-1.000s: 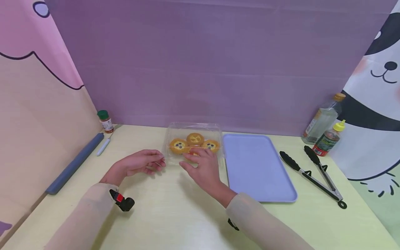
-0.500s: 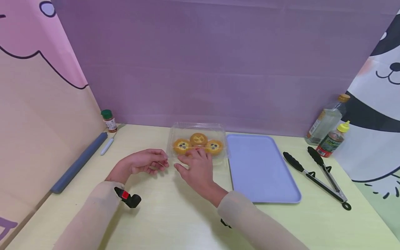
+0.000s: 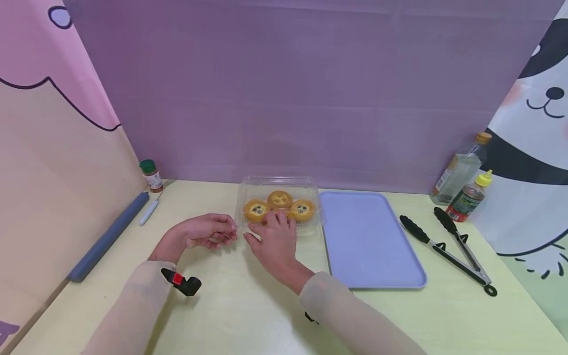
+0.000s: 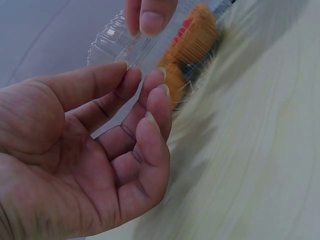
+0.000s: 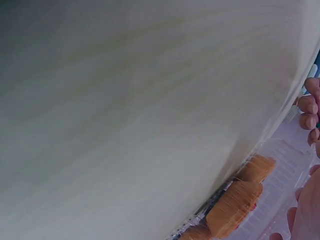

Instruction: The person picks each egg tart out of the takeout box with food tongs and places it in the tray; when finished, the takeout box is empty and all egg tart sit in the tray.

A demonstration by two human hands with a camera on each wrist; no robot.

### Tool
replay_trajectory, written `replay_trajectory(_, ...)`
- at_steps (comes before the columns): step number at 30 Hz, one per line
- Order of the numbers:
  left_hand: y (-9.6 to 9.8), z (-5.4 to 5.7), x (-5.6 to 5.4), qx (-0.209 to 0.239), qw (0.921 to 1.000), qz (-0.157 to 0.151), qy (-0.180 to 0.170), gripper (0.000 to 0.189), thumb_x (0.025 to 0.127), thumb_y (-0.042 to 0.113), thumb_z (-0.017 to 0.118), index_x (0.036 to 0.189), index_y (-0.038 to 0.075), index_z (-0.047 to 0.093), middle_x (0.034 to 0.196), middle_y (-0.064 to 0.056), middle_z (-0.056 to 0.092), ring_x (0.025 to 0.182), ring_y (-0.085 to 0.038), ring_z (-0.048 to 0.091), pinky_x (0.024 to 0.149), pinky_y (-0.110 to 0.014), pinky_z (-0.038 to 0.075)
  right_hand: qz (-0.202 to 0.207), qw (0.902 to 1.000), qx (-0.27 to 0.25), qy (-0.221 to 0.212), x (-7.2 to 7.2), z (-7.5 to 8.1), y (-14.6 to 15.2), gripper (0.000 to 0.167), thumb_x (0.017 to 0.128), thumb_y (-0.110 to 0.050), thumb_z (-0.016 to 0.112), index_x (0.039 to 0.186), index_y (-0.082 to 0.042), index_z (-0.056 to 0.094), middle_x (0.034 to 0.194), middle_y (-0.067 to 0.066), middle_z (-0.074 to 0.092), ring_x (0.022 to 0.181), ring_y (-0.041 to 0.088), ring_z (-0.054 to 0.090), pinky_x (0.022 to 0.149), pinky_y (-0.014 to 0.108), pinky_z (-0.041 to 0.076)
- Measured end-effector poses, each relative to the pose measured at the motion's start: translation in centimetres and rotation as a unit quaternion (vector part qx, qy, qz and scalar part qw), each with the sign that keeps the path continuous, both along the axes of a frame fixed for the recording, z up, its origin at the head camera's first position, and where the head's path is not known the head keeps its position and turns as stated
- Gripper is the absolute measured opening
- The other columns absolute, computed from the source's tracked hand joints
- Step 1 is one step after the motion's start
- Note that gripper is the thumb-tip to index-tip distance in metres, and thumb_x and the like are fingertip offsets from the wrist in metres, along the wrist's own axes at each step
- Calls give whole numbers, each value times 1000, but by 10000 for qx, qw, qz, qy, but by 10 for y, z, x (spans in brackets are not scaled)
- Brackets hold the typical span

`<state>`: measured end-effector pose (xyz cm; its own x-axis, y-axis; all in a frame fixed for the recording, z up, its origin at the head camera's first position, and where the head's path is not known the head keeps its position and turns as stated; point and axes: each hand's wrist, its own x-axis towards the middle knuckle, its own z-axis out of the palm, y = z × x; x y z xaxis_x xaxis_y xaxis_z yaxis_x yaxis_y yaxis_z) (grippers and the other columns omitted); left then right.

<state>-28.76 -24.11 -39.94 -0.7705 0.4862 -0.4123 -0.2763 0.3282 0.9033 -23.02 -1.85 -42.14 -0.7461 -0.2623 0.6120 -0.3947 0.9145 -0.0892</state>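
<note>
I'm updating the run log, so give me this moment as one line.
left hand: at near left corner of clear container, grip unclear | right hand: at its front | tarts: inside

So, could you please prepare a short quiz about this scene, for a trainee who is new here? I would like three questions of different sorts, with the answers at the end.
1. Multiple choice: where does the lilac-blue tray lie?
A) Left of the clear container
B) Between the clear container and the tongs
C) On top of the clear container

2. True or false: the two black ends of the tongs touch each other.

3. Fill in: the hand nearer to the tray is the person's ____ hand.

Key:
1. B
2. False; the ends are spread apart.
3. Right; the right hand is nearer.
</note>
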Motion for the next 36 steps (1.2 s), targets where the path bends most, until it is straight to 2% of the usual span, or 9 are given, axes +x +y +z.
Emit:
replay_trajectory(7, -1, -2, 1, 28, 10000, 7, -19, 15, 101, 24, 59, 105, 11, 61, 95, 0, 69, 84, -14, 64, 70, -27, 52, -165, 9992, 184, 316, -3, -2, -7, 18, 90, -52, 69, 100, -40, 79, 98, -8, 59, 103, 17, 49, 84, 38, 39)
replay_trajectory(13, -2, -4, 2, 27, 10000, 82, -43, 13, 102, 24, 58, 104, 11, 61, 95, 0, 69, 83, -15, 63, 70, -27, 53, -89, 9988, 93, 463, -6, -3, -8, 11, 89, -47, 73, 93, -38, 79, 95, -9, 58, 102, 16, 49, 84, 38, 38)
replay_trajectory(22, -1, -2, 1, 108, 9999, -62, 65, 10, 102, 24, 57, 98, 16, 62, 94, 1, 68, 83, -13, 63, 70, -27, 53, -13, 9951, -195, 966, -10, -1, -9, 6, 85, -39, 79, 85, -34, 78, 90, -7, 58, 95, 17, 52, 83, 38, 39)
replay_trajectory(29, 0, -1, 0, 95, 9999, -49, 82, 10, 102, 24, 58, 98, 15, 61, 94, 1, 68, 83, -13, 64, 69, -26, 53, 43, 9926, -202, 1196, -14, -1, -10, 6, 86, -35, 80, 87, -31, 76, 91, -7, 59, 95, 17, 53, 85, 38, 40)
replay_trajectory(36, 0, -3, 0, 152, 9998, -70, 64, 11, 102, 24, 58, 99, 14, 61, 94, 0, 68, 82, -13, 63, 69, -26, 53, 272, 9852, -200, 1683, -20, 2, -6, 4, 88, -32, 78, 90, -33, 75, 94, -7, 60, 98, 17, 56, 88, 40, 43)
